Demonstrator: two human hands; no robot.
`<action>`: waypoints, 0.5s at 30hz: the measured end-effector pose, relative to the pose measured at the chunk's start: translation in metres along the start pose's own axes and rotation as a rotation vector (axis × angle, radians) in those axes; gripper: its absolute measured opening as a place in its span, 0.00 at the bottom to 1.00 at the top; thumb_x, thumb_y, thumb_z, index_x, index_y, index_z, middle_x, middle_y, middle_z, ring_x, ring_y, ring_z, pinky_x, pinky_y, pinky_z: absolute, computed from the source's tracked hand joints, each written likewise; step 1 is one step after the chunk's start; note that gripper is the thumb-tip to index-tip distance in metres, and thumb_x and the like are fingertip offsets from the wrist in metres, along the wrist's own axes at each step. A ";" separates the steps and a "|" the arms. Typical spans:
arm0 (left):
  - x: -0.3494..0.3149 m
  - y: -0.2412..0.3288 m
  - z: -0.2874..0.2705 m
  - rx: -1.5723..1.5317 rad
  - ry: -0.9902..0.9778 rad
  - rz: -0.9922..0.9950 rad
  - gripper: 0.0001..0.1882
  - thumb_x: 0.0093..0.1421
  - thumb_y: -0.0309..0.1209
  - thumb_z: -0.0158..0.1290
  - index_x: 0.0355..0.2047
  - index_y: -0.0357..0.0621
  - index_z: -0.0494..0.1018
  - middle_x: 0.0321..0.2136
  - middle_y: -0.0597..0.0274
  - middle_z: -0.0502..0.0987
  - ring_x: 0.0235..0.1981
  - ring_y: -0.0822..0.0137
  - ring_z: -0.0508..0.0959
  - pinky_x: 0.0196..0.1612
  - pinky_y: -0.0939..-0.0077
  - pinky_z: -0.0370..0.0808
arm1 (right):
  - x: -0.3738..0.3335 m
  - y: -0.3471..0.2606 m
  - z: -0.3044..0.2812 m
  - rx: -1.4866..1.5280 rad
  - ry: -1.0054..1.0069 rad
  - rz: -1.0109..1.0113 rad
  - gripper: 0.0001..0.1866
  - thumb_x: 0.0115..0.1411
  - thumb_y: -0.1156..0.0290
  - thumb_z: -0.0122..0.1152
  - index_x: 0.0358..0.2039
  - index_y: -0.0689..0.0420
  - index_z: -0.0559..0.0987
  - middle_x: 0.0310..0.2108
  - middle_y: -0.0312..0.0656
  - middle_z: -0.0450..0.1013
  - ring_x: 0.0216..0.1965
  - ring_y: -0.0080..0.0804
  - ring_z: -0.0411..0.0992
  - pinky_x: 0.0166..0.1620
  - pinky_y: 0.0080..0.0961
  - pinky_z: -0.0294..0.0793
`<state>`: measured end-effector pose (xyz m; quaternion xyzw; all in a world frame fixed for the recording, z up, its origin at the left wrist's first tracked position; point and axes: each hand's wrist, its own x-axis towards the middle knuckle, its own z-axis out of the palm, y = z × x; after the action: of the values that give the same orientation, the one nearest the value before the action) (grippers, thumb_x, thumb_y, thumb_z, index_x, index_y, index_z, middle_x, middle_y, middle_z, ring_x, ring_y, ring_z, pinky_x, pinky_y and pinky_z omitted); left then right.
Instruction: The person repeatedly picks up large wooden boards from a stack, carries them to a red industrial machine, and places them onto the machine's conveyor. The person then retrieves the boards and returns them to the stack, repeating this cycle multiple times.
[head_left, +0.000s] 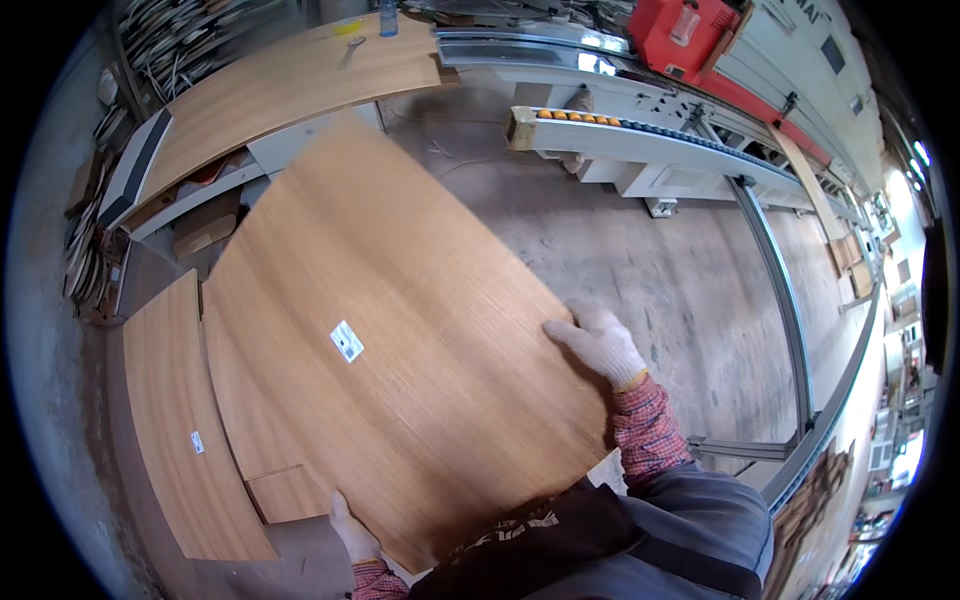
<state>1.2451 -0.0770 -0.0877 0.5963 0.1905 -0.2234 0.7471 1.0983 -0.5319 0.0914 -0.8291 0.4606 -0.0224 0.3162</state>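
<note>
A large wood-grain board [430, 270] with a small white label [347, 341] stuck on its face is held in front of my body. My right hand [600, 345], in a white knit glove, grips its right edge, thumb on the face and fingers behind. Low on the left edge, my gloved left hand [352, 528] holds the same board; most of its fingers are hidden beneath. Other wood-grain panels lie to the left: a long labelled panel [180, 400] and a smaller panel [280, 494] partly under the held board.
At the far left stands a worktable with a wood-grain top [250, 95], carrying a wrench [351, 52] and a blue bottle [388, 18]. A long machine with a roller rail [640, 130] and red housing [685, 40] spans the back right. A metal frame rail [780, 290] borders the right.
</note>
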 end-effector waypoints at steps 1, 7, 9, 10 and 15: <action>-0.005 0.006 0.018 0.015 -0.032 0.001 0.30 0.72 0.44 0.51 0.62 0.29 0.69 0.58 0.50 0.75 0.58 0.59 0.75 0.62 0.63 0.72 | -0.008 0.009 -0.023 0.040 0.039 0.026 0.31 0.61 0.43 0.60 0.48 0.60 0.84 0.43 0.61 0.80 0.48 0.57 0.79 0.53 0.44 0.76; -0.006 0.067 0.106 0.143 -0.150 0.127 0.25 0.69 0.43 0.55 0.54 0.32 0.75 0.51 0.56 0.77 0.51 0.64 0.76 0.57 0.68 0.73 | -0.007 0.063 -0.091 0.172 0.206 0.063 0.30 0.63 0.45 0.59 0.48 0.61 0.83 0.45 0.60 0.80 0.50 0.54 0.78 0.53 0.41 0.74; -0.003 0.075 0.148 0.183 -0.210 0.167 0.22 0.68 0.42 0.56 0.52 0.34 0.76 0.47 0.59 0.78 0.49 0.66 0.75 0.55 0.70 0.73 | -0.001 0.090 -0.111 0.232 0.254 0.080 0.30 0.63 0.46 0.60 0.51 0.61 0.82 0.46 0.59 0.80 0.50 0.51 0.79 0.54 0.39 0.74; -0.002 0.079 0.171 0.215 -0.248 0.175 0.21 0.68 0.41 0.57 0.50 0.35 0.76 0.46 0.60 0.78 0.47 0.66 0.75 0.54 0.70 0.73 | 0.009 0.110 -0.122 0.260 0.253 0.114 0.30 0.63 0.47 0.60 0.52 0.61 0.82 0.46 0.59 0.80 0.51 0.50 0.79 0.54 0.38 0.74; 0.020 0.076 0.273 0.571 -0.432 0.312 0.18 0.67 0.37 0.55 0.49 0.35 0.77 0.42 0.63 0.79 0.44 0.68 0.76 0.52 0.72 0.73 | 0.047 0.200 -0.173 0.350 0.288 0.269 0.28 0.63 0.48 0.59 0.51 0.60 0.82 0.47 0.57 0.81 0.52 0.48 0.79 0.56 0.37 0.74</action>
<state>1.3096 -0.3313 0.0217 0.7413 -0.1340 -0.2717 0.5989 0.9186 -0.7312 0.1090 -0.6812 0.5962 -0.1774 0.3861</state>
